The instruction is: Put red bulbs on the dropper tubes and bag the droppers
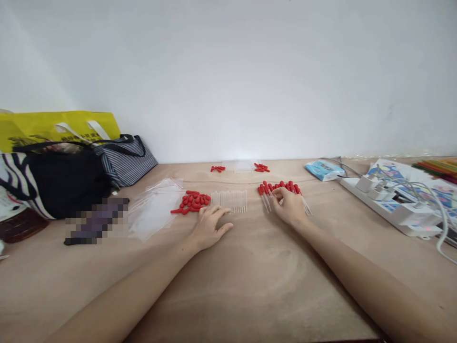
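Note:
Near the table's middle, my left hand [211,226] rests with its fingers apart at the lower left end of a row of clear thin tubes [238,201]. Left of those tubes lies a pile of loose red rubber bulbs [193,201]. My right hand [287,206] reaches over a row of clear tubes topped with red bulbs [295,188]. Its thumb and fingertips are pressed together among these droppers, and what they pinch is too small to make out.
Clear plastic bags [157,207] lie left of the bulbs. Farther left stand a striped bag [126,162] and a black bag [71,181]. Small red bulb groups [262,167] lie near the wall. On the right are a blue packet [324,170] and a power strip [392,209] with cables.

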The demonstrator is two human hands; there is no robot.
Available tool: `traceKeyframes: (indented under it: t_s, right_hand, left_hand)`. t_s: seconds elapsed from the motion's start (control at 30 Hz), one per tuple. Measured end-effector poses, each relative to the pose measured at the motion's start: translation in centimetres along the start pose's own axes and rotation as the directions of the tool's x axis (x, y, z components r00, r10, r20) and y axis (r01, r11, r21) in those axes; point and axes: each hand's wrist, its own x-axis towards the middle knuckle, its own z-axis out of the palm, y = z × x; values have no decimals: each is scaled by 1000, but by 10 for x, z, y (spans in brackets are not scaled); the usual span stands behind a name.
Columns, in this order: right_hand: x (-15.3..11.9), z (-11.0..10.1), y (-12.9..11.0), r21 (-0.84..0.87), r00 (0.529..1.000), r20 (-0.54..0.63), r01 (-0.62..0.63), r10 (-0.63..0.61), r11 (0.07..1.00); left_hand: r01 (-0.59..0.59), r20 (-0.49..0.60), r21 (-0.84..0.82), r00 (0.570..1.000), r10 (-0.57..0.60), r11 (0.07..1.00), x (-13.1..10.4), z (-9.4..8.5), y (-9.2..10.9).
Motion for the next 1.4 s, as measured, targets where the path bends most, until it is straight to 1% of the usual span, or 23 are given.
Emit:
traceKeyframes:
  t_s: [0.07,0.13,0.23,0.4,0.47,0.57,0.63,0.7,0.73,0.8,0.87,0.9,0.93,0.97,1.07,1.17,1.23,1.3,1.4]
  right_hand:
    - [5,7,3,-41,998,-25,-61,60,997]
    - [8,12,4,-115,997,-30,-81,78,990]
    - [10,16,3,-203,996,1,-86,88,975]
    - [11,14,-3,-232,997,29,-63,72,971]
    - [13,15,-13,-245,996,67,-36,54,969]
    - [17,21,-35,-272,983,169,-17,65,962]
    - [22,27,-50,-294,964,237,-46,119,955]
    - [27,33,-62,-307,935,300,-96,192,947]
    - [30,35,-67,-311,920,323,-120,223,943]
    - [34,38,-72,-315,900,347,-154,264,937]
    - [37,38,-74,-316,894,349,-168,279,934]
    - [37,38,-73,-314,894,349,-170,280,934]
    - [38,38,-73,-310,894,350,-171,280,935]
    - [38,38,-72,-304,894,352,-170,276,937]
    - [37,38,-71,-280,899,353,-161,257,946]
    - [36,38,-71,-257,910,339,-153,237,954]
    - [36,36,-71,-243,919,326,-147,224,959]
    - [36,32,-71,-220,928,316,-132,199,967]
    - [31,22,-63,-165,942,309,-85,133,983]
  left_hand:
    - [-8,27,-20,1000,8,1000,0,2,-1]
    - [-20,44,-37,999,21,999,1,3,-2]
    - [-51,44,-61,998,54,997,1,3,-3]
    - [-72,36,-76,996,75,994,2,3,-6]
    - [-78,32,-74,996,81,994,2,3,-6]
    - [-76,35,-75,996,79,994,2,4,-6]
    - [-75,45,-80,996,79,994,2,4,-5]
    - [-73,45,-79,996,77,994,2,4,-4]
    - [-67,31,-65,997,69,996,2,2,-4]
    - [-31,-37,-1,999,31,1000,4,-4,-8]
    - [40,-129,109,991,-26,993,6,-15,-15]
    - [84,-157,172,986,-56,982,6,-21,-20]
    - [125,-167,234,982,-87,964,7,-28,-26]
    - [156,-155,278,981,-116,948,7,-34,-32]
    - [206,-80,348,979,-190,915,5,-47,-49]
    - [236,-34,372,970,-241,898,3,-52,-58]
    - [243,-30,368,968,-249,897,3,-54,-58]
    - [229,-56,335,973,-223,914,4,-55,-54]
    - [143,-103,189,987,-125,972,5,-50,-39]
